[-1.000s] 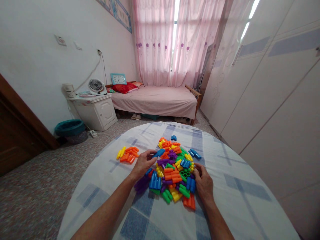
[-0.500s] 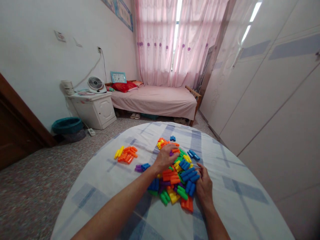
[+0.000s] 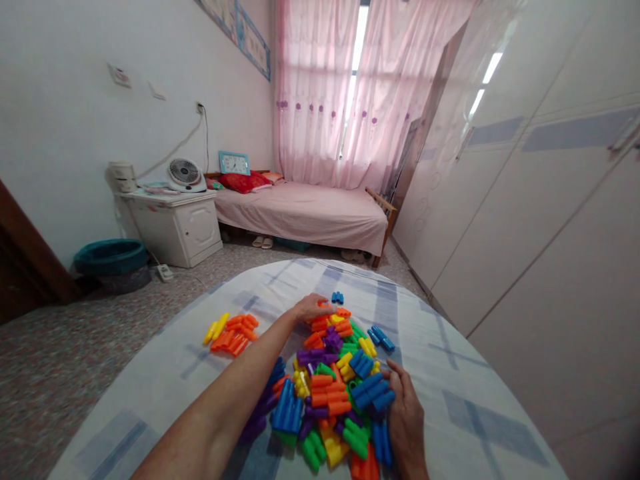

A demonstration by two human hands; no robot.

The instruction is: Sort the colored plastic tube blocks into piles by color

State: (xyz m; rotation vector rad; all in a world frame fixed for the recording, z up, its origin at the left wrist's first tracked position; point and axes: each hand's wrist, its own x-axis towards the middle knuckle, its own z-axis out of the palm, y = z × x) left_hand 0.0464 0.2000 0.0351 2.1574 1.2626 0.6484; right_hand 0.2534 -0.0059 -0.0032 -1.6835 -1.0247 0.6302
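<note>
A heap of plastic building blocks made of joined tubes, in orange, blue, green, yellow and purple, lies on the cloth. At its far end my left hand [image 3: 311,308] curls its fingers round an orange block [image 3: 323,304]. More orange blocks [image 3: 343,327] lie just below that hand. My right hand [image 3: 407,417] rests along the heap's right side, fingers apart and holding nothing, close against the blue blocks [image 3: 373,392]. My left forearm passes over the left part of the heap and partly hides some purple and blue blocks [image 3: 287,407].
Orange blocks [image 3: 233,339] and a yellow block [image 3: 216,329] form a small group on the left. Separate blue blocks lie at the far end [image 3: 337,297] and right [image 3: 381,338]. The round table has a checked cloth [image 3: 475,413]. Beyond stand a bed [image 3: 305,207] and a wardrobe [image 3: 500,220].
My left hand has moved from the heap's middle to its far end, uncovering purple blocks. My right hand stays beside the blue blocks. The view has shifted slightly.
</note>
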